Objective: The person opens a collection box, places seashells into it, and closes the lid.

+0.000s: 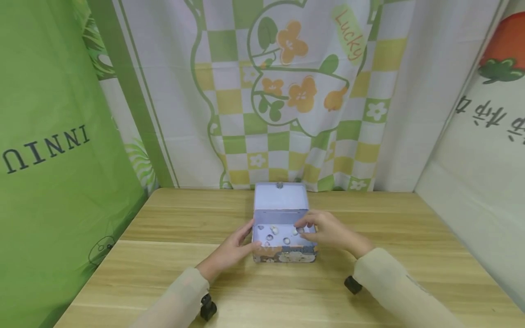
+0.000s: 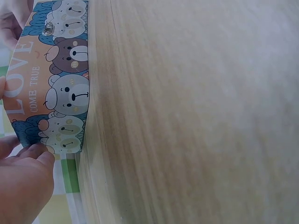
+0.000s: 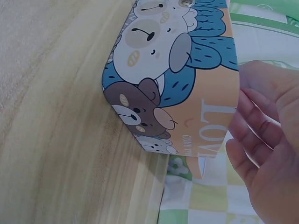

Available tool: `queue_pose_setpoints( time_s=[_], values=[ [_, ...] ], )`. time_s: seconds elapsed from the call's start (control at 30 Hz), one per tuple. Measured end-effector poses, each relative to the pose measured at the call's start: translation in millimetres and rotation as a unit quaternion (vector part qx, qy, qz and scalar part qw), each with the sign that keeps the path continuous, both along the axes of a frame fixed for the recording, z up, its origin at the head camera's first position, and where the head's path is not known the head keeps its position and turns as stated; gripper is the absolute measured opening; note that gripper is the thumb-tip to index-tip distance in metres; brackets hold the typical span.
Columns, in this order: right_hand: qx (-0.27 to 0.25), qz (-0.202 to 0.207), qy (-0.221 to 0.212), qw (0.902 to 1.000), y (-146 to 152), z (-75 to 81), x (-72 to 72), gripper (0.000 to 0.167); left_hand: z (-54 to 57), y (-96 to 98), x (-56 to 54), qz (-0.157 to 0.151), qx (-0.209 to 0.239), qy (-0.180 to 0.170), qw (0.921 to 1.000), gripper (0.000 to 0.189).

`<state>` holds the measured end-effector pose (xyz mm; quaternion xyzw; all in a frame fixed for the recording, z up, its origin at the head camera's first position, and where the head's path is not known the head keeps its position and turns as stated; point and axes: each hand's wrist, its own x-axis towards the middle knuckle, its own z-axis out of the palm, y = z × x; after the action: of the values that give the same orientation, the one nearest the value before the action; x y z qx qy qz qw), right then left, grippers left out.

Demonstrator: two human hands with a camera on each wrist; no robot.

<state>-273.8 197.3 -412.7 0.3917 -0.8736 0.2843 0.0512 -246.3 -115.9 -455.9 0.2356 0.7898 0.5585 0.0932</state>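
A small hinged box (image 1: 285, 255) with cartoon bears on its front stands on the table, its lid (image 1: 280, 196) raised toward the curtain. Several small shiny round pieces (image 1: 286, 240) lie on its pale floor. My left hand (image 1: 231, 250) grips the box's left side, the thumb at the front corner and the fingers along the side. Over the right part of the box, my right hand (image 1: 328, 231) reaches in with bent fingers, close to a small round piece (image 1: 295, 232). Whether it pinches that piece is unclear; in the right wrist view the box wall hides the fingertips' work.
The box stands on a wood-grain table (image 1: 197, 214), near its back edge. A patterned curtain (image 1: 229, 100) hangs behind it, a green cloth (image 1: 49, 205) at the left and a pale one (image 1: 471, 182) at the right. A dark cable (image 1: 100, 248) shows by the left edge.
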Motion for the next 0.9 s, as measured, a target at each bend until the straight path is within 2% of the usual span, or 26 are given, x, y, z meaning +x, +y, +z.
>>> queue_pose_setpoints(
  time_s=[0.37, 0.67, 0.9],
  values=[
    [0.016, -0.011, 0.0, 0.9998, -0.5, -0.9, -0.3, 0.026, 0.3, 0.1, 0.8, 0.005, 0.003, -0.004, 1.0, 0.077],
    [0.018, -0.009, 0.002, 0.9998, -0.2, 3.7, 1.9, 0.025, 0.1, -0.1, 0.7, 0.003, 0.003, -0.005, 1.0, 0.076],
    [0.017, -0.017, 0.002, 0.9997, 11.7, 9.3, 6.4, 0.023, 1.3, 0.1, 1.0, 0.003, -0.003, -0.002, 1.0, 0.077]
  ],
)
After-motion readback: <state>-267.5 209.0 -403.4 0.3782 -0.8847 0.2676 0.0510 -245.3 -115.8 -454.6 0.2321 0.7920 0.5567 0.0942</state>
